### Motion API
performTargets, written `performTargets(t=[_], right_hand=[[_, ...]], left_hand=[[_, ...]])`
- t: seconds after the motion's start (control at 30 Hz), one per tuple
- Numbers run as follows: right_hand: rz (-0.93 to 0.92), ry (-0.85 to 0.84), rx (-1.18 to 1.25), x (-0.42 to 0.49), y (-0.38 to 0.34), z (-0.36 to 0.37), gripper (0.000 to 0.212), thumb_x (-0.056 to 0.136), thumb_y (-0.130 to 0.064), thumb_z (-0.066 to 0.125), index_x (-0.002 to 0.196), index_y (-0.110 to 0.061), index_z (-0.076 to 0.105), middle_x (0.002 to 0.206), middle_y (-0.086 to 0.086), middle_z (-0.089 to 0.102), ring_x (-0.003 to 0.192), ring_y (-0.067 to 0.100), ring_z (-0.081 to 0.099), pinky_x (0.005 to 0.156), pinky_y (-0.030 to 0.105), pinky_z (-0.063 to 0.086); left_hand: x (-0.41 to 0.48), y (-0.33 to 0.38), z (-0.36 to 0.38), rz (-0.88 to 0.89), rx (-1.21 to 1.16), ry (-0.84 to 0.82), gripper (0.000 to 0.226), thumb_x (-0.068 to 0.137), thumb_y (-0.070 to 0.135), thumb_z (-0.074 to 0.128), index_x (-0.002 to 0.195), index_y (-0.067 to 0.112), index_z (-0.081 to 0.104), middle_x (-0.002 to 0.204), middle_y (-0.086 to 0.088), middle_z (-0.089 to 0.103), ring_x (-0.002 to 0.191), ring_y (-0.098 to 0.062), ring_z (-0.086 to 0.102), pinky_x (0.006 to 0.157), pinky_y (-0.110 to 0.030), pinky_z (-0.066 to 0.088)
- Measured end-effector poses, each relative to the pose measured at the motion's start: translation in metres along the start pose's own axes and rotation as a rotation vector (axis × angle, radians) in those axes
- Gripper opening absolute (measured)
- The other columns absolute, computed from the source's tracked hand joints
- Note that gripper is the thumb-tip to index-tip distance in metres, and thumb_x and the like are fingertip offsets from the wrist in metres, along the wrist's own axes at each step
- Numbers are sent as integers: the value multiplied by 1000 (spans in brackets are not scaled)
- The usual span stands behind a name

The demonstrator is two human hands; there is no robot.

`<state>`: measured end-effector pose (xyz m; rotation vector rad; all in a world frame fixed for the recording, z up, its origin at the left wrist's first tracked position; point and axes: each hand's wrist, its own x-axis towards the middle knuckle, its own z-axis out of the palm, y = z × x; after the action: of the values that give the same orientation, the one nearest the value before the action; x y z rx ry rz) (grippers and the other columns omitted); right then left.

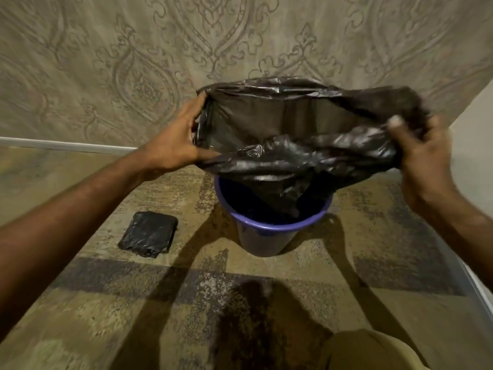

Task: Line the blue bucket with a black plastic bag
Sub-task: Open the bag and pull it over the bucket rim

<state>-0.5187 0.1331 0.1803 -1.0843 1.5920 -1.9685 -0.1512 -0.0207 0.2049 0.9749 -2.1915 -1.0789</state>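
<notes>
The blue bucket (262,236) stands upright on the patterned floor, a little right of centre. Above it I hold a black plastic bag (298,156) with its mouth spread wide open. The bag's lower end hangs down inside the bucket. My left hand (174,145) grips the left edge of the bag's mouth. My right hand (418,153) grips the right edge, with bunched plastic over its fingers. The far rim of the bucket is hidden behind the bag.
A folded pack of black bags (149,233) lies on the floor to the left of the bucket. A wall with ornate patterned paper (133,62) rises right behind the bucket. A white baseboard (477,287) runs along the right side.
</notes>
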Motion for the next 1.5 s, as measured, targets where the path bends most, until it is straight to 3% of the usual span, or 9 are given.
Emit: performTargets(t=[0.1, 0.33, 0.57, 0.67, 0.83, 0.93, 1.07, 1.3, 1.5], right_hand=[[170, -175, -71, -30, 32, 3, 20, 95, -34, 72, 115, -34, 68, 117, -5, 79, 103, 13, 77, 79, 34, 66], [283, 37, 122, -23, 74, -3, 46, 95, -22, 72, 138, -10, 60, 122, 2, 78, 110, 22, 75, 93, 40, 63], [346, 182, 74, -64, 135, -8, 25, 100, -24, 66, 124, -16, 69, 104, -11, 81, 95, 3, 75, 81, 22, 63], [345, 198, -132, -69, 156, -3, 8, 102, -17, 61, 103, -22, 67, 88, -16, 78, 76, -7, 68, 71, 14, 55], [338, 72, -404, -23, 160, 10, 14, 100, -36, 61, 112, -30, 65, 112, 3, 73, 105, 24, 70, 98, 45, 57], [280, -12, -561, 15, 160, 23, 27, 100, -37, 59, 117, -18, 68, 114, 9, 72, 105, 28, 67, 95, 46, 55], [281, -2, -668, 52, 173, 35, 30, 100, -33, 60, 120, -12, 68, 115, 12, 71, 100, 28, 63, 82, 34, 48], [196, -13, -692, 100, 183, 45, 34, 88, -34, 73, 110, -11, 60, 101, 7, 60, 94, 21, 56, 79, 33, 44], [411, -30, -431, 124, 188, 65, 24, 78, -32, 82, 79, -17, 62, 83, 5, 66, 72, 17, 64, 61, 29, 52]], left_hand=[[-1, -22, 14, 12, 244, -158, 140, 65, 28, 94, 166, 24, -4, 163, 14, 12, 142, 0, 20, 119, -23, 28], [-16, -76, 27, 78, 542, -352, 146, 73, 42, 89, 162, 19, -24, 172, 1, -12, 152, -7, 4, 123, -14, 13], [-58, -126, 67, 219, 724, -80, 149, 70, 46, 89, 156, 36, -31, 164, 25, -34, 143, -37, 45, 96, -38, 55], [-52, -136, 70, 58, 553, -49, 153, 65, 52, 91, 148, 42, -38, 161, 32, -33, 153, -17, 21, 115, -40, 41], [-9, -138, 52, -44, 401, -162, 154, 59, 55, 90, 162, 26, -20, 171, 12, -17, 153, -6, -2, 125, -30, 10], [12, -131, 49, -147, 281, -127, 123, 76, 53, 84, 166, 25, 6, 170, 3, 16, 150, -16, 24, 124, -35, 26], [38, -124, 65, -191, -18, 115, 39, 96, 63, 54, 130, 45, 57, 116, 33, 66, 117, -6, 64, 76, -6, 54], [91, -136, 83, -340, -148, 326, 45, 95, 46, 69, 130, 17, 69, 124, -6, 73, 114, -25, 70, 100, -41, 60], [117, -143, 85, -405, -150, 296, 47, 97, 42, 68, 135, 15, 65, 123, -5, 72, 95, -14, 71, 68, -20, 62]])
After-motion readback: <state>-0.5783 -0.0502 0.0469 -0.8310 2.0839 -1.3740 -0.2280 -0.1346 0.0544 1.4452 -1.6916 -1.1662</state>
